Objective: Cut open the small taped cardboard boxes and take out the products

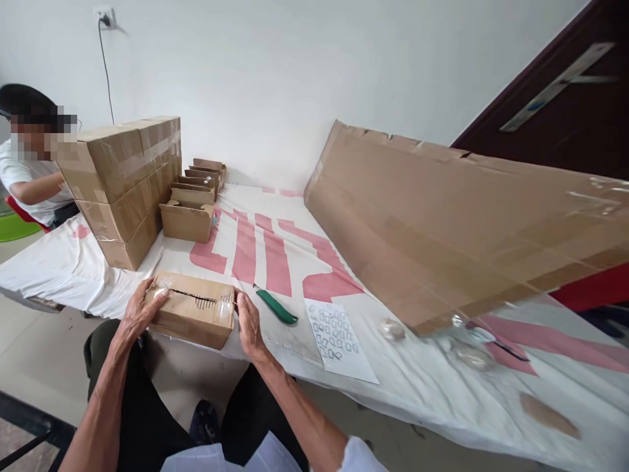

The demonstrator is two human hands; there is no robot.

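A small cardboard box [196,318] lies at the table's front edge, with a dark, ragged slit along its taped top. My left hand [140,311] grips its left end, the thumb resting on top. Against the right end presses my right hand [249,321], its fingers partly hidden behind the box. Just right of that hand is a green utility knife [276,305], lying on the cloth with its tip pointing away from me. Farther right there is a white sheet [339,341] with rows of small drawn outlines.
Stacked taped boxes [132,190] stand at the left, beside open cardboard boxes [189,219]. A large cardboard sheet [442,223] leans at the right. Clear tape rolls [392,329] lie near it on the cloth-covered table [295,354]. Another person [34,177] sits at far left.
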